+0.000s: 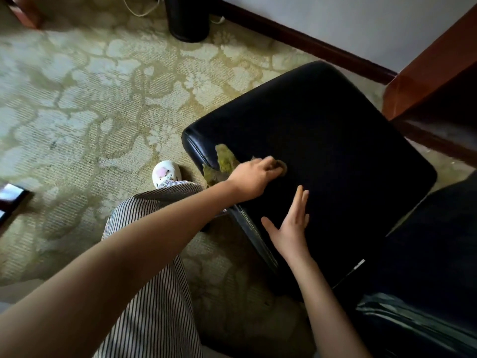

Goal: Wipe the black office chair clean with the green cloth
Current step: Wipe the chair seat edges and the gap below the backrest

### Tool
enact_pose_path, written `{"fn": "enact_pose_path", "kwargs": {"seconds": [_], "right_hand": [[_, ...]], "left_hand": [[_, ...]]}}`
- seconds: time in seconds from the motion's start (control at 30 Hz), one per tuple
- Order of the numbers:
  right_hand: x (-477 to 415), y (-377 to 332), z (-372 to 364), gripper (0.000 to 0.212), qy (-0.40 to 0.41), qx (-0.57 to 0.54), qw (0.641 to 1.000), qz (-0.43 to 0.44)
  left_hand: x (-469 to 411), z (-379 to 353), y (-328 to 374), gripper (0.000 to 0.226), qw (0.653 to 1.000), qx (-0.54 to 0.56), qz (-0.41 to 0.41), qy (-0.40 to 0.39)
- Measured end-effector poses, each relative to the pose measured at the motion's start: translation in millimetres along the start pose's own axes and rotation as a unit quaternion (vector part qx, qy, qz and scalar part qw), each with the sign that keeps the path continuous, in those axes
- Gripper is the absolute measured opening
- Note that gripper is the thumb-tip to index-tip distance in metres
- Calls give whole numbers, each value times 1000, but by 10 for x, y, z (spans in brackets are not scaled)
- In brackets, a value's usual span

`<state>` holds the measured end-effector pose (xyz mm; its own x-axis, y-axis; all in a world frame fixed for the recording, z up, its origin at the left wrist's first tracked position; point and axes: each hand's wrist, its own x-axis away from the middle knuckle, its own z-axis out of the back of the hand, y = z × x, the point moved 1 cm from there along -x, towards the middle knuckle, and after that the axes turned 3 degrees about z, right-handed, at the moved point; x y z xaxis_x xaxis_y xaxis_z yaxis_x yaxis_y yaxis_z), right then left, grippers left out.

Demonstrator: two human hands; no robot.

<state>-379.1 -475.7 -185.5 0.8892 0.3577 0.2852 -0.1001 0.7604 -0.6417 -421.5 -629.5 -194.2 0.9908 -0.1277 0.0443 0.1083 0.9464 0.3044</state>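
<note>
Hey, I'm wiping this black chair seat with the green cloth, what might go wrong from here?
Much of the green cloth trails over the chair seat edge, outside the grip of the left hand, so it might drag onto the carpet. The right hand only lies flat, so the seat may shift if pushed hard.

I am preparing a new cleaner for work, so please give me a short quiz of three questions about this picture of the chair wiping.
1. True or false: the right hand lies flat on the chair seat.
2. Which hand holds the green cloth? A) left hand B) right hand C) neither
3. Fill in: the shoe on the carpet is mostly ____.
Key: 1 true; 2 A; 3 white.
</note>
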Motion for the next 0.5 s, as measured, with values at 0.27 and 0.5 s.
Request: {"fn": "enact_pose_path", "kwargs": {"seconds": [0.27, 0.5], "right_hand": [[-18, 133, 107, 89, -67, 59, 996, 16], [-71, 123, 83, 83, -121, 157, 980, -10]], "left_hand": [[230, -2, -182, 41, 977, 14, -210, 44], [692, -118, -586, 36, 932, 161, 198, 257]]}}
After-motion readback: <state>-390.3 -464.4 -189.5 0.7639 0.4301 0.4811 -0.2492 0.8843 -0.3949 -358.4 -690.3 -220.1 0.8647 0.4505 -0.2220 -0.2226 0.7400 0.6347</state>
